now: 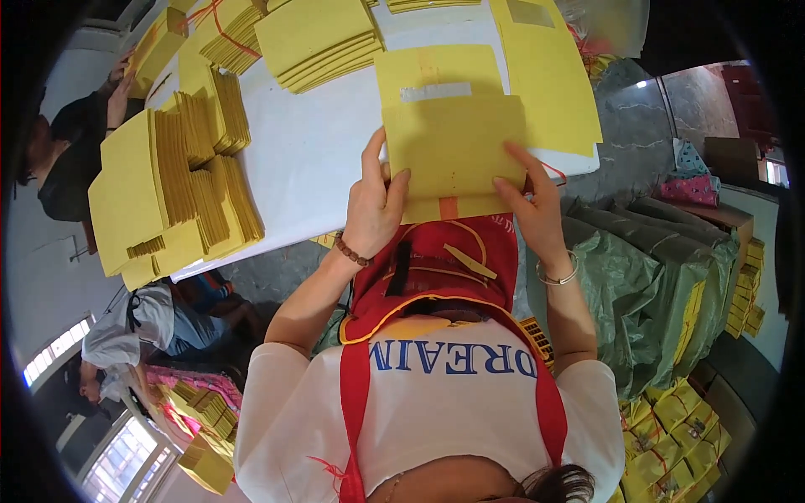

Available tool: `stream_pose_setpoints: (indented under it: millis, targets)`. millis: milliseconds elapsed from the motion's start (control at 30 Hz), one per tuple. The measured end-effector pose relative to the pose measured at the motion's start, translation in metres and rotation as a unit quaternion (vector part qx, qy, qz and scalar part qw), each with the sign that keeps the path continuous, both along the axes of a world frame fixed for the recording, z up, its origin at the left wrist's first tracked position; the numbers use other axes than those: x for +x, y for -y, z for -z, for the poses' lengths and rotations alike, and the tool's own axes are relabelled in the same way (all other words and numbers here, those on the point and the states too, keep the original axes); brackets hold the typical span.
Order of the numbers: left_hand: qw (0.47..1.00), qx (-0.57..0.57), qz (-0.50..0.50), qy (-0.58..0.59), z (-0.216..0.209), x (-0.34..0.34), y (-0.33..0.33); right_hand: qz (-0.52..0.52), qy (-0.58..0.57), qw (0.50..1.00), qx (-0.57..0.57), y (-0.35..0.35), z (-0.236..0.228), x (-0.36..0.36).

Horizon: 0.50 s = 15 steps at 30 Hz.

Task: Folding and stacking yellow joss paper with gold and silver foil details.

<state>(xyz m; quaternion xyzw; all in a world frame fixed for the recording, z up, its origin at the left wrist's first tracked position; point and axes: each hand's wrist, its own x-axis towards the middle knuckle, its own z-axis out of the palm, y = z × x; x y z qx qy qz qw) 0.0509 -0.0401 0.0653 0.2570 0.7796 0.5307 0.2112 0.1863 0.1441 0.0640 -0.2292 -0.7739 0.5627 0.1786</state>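
Between my hands, at the table's front edge, is a yellow paper envelope with an orange patch near its lower edge. My left hand grips its left side, thumb on top and other fingers at the edge and underneath. My right hand holds the lower right edge, thumb on the paper and index finger stretched along the side; its other fingers are partly hidden. Just beyond, partly covered by it, lies another yellow paper piece with an orange strip and a pale shiny strip.
Stacks of yellow envelopes stand on the white table at left, with more bundles at the back. Large yellow sheets lie at right. Green plastic-covered piles stand beside me. Two other people are at the left.
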Motion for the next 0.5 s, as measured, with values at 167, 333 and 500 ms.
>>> stream_pose_setpoints:
  millis: [167,333,500]
  targets:
    - [0.998,0.003,-0.007,0.062,0.0,-0.006,-0.003,0.023,0.012,0.996,-0.087,0.001,0.007,-0.003]
    - [0.997,-0.012,0.0,0.082,0.003,-0.011,-0.002,0.037,0.038,0.996,-0.073,0.0,0.013,-0.005]
    - [0.997,-0.039,0.003,0.069,0.005,-0.013,-0.003,0.055,0.009,0.993,-0.102,0.003,0.009,-0.009]
